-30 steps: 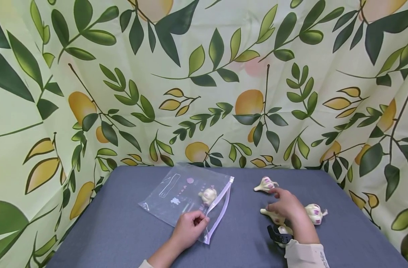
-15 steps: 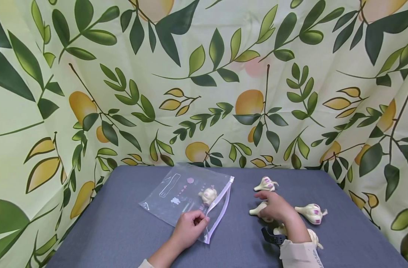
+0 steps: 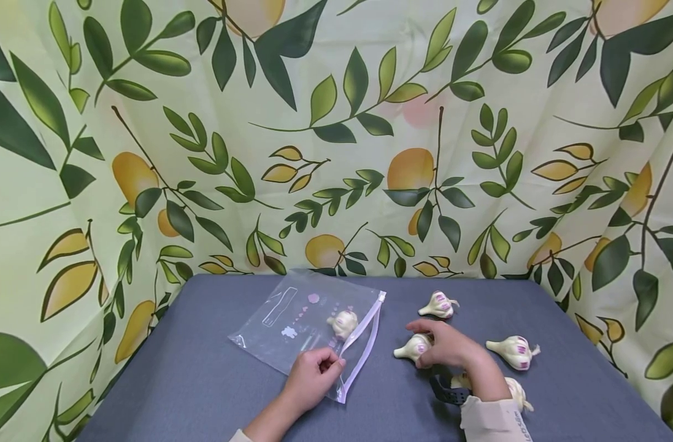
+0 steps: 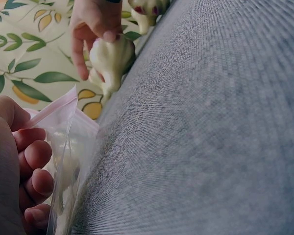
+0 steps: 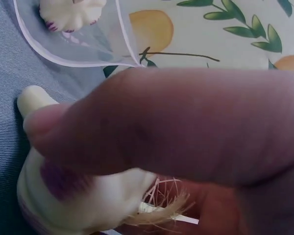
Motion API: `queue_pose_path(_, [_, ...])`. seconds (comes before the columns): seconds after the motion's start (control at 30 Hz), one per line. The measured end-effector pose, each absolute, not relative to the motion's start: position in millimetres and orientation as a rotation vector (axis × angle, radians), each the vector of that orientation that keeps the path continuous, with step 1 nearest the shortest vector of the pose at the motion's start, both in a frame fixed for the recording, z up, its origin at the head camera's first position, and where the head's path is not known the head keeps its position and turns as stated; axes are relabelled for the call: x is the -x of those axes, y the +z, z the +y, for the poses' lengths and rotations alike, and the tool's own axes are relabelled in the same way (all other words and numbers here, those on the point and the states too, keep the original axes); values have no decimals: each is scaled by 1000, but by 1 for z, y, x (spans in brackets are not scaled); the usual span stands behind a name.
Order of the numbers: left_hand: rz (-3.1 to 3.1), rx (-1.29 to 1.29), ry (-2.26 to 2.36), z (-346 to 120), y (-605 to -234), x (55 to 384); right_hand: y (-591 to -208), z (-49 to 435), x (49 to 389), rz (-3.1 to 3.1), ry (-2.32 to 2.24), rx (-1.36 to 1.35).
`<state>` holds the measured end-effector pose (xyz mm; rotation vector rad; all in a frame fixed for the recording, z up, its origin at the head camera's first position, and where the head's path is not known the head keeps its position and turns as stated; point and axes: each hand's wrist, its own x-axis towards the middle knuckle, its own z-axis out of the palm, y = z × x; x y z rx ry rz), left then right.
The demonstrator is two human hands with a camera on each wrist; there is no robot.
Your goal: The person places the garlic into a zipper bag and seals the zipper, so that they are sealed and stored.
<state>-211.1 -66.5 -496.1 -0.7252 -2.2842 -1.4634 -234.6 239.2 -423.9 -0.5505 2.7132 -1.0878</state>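
Observation:
A clear zip bag (image 3: 259,307) with a pale pink zip edge lies on the table, its mouth towards the right. One garlic bulb (image 3: 345,324) shows through the plastic inside it. My left hand (image 3: 314,376) pinches the near corner of the bag's mouth between thumb and fingers; the left wrist view shows the other fingertips (image 4: 40,183) curled. To the right of the bag, my right hand (image 3: 449,345) holds another garlic bulb (image 3: 412,348), stem pointing left. In the right wrist view the thumb (image 5: 137,122) lies across that bulb, with roots behind.
More garlic bulbs lie on the grey table (image 3: 203,368): one bulb (image 3: 438,304) beyond the right hand, a second bulb (image 3: 515,352) to its right. A further bulb (image 3: 517,393) is partly hidden by the right forearm. Behind hangs a leaf-and-fruit patterned cloth (image 3: 336,153).
My right hand has come left with the garlic bulb, from among the other bulbs towards the bag's mouth. The left hand and the bag have stayed still.

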Motion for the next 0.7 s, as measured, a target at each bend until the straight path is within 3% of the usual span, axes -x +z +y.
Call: queue_pose_path(0.7, [-2288,724,-1456,-66,-498,212,-427,241,235,2757,-1136,521])
